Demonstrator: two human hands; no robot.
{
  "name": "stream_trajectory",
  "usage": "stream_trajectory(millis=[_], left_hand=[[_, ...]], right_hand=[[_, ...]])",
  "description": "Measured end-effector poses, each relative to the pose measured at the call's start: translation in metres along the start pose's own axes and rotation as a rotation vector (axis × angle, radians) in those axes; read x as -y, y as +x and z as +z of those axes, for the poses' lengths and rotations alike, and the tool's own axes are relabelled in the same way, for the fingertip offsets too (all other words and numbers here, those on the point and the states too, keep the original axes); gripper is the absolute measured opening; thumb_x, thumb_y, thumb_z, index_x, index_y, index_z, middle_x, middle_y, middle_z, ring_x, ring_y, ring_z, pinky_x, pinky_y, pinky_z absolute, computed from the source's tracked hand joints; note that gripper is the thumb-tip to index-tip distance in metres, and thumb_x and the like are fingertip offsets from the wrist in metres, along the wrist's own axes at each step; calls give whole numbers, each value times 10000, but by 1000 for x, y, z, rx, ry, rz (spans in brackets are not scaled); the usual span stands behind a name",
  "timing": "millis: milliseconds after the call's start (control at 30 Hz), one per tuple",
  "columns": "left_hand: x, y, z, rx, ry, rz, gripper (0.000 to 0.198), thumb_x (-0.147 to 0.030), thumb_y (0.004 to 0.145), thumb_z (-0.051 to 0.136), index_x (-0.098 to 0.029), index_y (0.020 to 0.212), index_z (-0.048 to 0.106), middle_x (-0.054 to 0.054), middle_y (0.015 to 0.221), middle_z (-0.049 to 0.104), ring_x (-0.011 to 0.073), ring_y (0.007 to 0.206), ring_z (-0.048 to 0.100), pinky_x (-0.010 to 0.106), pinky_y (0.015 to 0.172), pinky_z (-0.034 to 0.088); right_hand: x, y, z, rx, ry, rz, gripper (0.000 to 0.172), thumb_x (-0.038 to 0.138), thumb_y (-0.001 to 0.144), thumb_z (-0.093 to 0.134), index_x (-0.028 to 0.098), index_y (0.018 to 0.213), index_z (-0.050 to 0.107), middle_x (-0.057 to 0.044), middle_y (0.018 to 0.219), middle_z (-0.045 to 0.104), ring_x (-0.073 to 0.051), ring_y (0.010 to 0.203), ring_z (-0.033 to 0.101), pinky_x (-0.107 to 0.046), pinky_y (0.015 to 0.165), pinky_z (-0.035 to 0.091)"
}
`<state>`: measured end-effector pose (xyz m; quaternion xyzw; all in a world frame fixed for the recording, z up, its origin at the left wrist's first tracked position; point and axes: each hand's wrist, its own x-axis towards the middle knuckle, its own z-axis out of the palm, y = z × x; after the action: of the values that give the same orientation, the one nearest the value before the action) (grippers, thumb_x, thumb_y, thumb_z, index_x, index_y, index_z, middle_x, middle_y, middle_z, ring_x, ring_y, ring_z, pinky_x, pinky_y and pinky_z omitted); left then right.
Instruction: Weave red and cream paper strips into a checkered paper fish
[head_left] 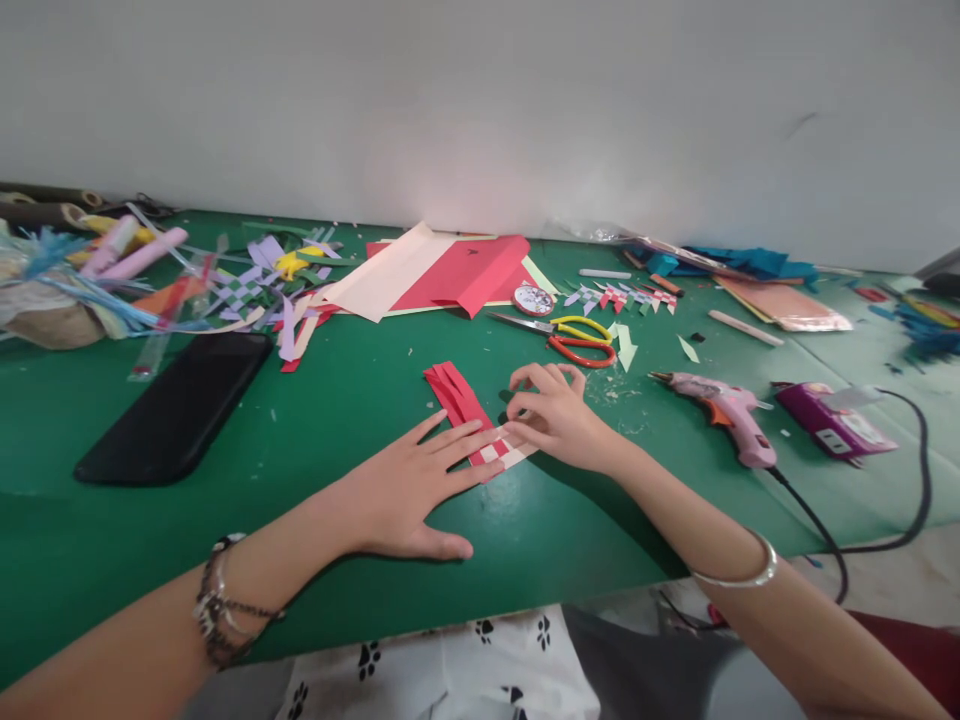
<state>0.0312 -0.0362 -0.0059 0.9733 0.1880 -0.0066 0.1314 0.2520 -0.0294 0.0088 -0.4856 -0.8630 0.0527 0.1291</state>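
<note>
Head view: left hand [420,480] lies flat, palm down, fingers spread, with the fingertips pressing on the red strips [452,392]. These are thin flat paper bands, side by side, running slantwise on the green table [337,400] near its front middle. At their near end the bands turn into a small red-and-white checker weave [496,452], just under the left fingertips. Right hand [555,415] is curled, thumb and fingertips pinched together on a pale strip [521,455] sticking out of the weave's right side. Beaded bracelet [217,600] on left wrist, smooth metal bangle [739,575] on right. Black phone [176,405], flat and glossy, is well left of the hands. Scissors [574,335] with yellow and orange loop handles lie beyond the right hand, a round tape roll [533,299] just behind them. Folded red and cream sheets [435,270] are farther back. Pink glue gun [720,410] lies on its side right of the hands, black cord trailing off the table edge, with a purple box [832,425] beside it. Messy pile of coloured strips [247,290] at back left.
</note>
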Motion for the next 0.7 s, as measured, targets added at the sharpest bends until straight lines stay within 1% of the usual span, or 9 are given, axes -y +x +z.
stream_trajectory(millis=[100, 200, 333, 400, 533, 700], left_hand=[[-1, 0, -1, 45, -11, -53, 742, -686, 746, 312, -270, 1355, 224, 95, 1438, 183, 271, 1311, 153, 500, 1038, 46], [-2, 0, -3, 74, -23, -68, 741, -676, 742, 346, -280, 1355, 217, 102, 1442, 162, 283, 1313, 140, 516, 1032, 58], [-3, 0, -5, 87, -25, -74, 738, -656, 740, 387, -275, 1352, 231, 112, 1438, 170, 298, 1307, 155, 528, 1027, 82], [-3, 0, -5, 83, -22, -70, 739, -652, 738, 397, -276, 1352, 230, 116, 1437, 174, 297, 1306, 160, 529, 1027, 87], [-2, -1, -3, 65, -21, -57, 754, -679, 735, 358, -274, 1356, 222, 123, 1435, 177, 299, 1305, 164, 530, 1027, 87], [-1, -3, -2, 51, -34, -47, 760, -701, 730, 321, -282, 1356, 220, 114, 1436, 179, 305, 1301, 173, 527, 1027, 88]], right_hand=[[-1, 1, -2, 4, 14, 13, 180, 300, 794, 498, 190, 660, 550, -36, 989, 517, -167, 928, 447, -452, 928, 132], [-5, 2, -3, 48, 30, 46, 194, 303, 775, 524, 186, 621, 534, -25, 957, 531, -165, 920, 464, -481, 940, 106], [-13, 1, -5, 95, 45, 87, 225, 313, 764, 522, 181, 583, 511, -27, 956, 536, -177, 934, 476, -510, 935, 109], [-17, -1, -6, 86, 38, 105, 225, 312, 765, 504, 184, 580, 509, -29, 957, 537, -182, 938, 481, -516, 933, 113], [-23, -4, -5, 51, 14, 154, 212, 304, 753, 482, 192, 575, 511, -26, 951, 539, -192, 945, 486, -517, 924, 133], [-26, -7, -3, -13, -1, 244, 133, 270, 714, 481, 201, 602, 505, -29, 958, 542, -203, 959, 493, -502, 923, 161]])
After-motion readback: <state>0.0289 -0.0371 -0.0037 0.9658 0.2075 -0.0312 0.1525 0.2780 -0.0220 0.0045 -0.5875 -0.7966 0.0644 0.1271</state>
